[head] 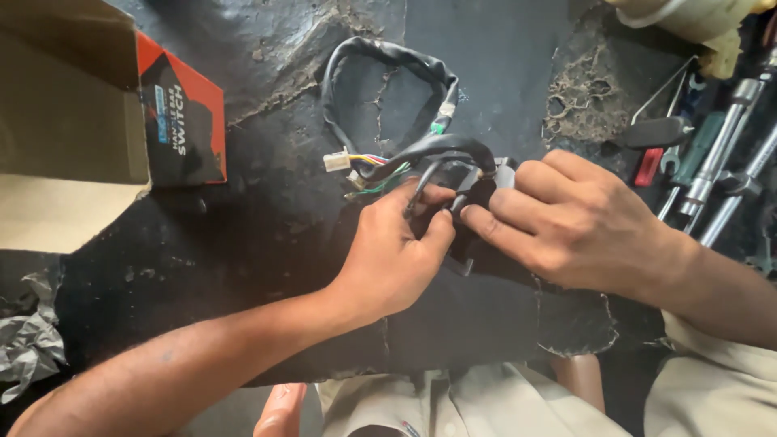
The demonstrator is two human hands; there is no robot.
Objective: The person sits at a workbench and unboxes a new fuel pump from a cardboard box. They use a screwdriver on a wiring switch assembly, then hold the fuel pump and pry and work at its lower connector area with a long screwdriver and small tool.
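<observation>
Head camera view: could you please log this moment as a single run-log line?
left hand: grips black part | right hand: grips same part | wire bundle: looped on dark surface | cardboard box: open, left | tools: right

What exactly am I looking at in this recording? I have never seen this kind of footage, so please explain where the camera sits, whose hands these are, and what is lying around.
There is no machine here: a person works with two bare hands, and the one picture comes from a camera worn on their head, looking down. The left hand and the right hand meet in the middle, both gripping a small black part at the end of a black sheathed wire harness. The harness loops away from the hands, and coloured wires with a white plug stick out of it. All this lies on a dark, cracked, grimy surface. An open cardboard box with a red and black flap sits at the upper left, crumpled grey paper at the lower left, and metal tools at the right edge.
</observation>
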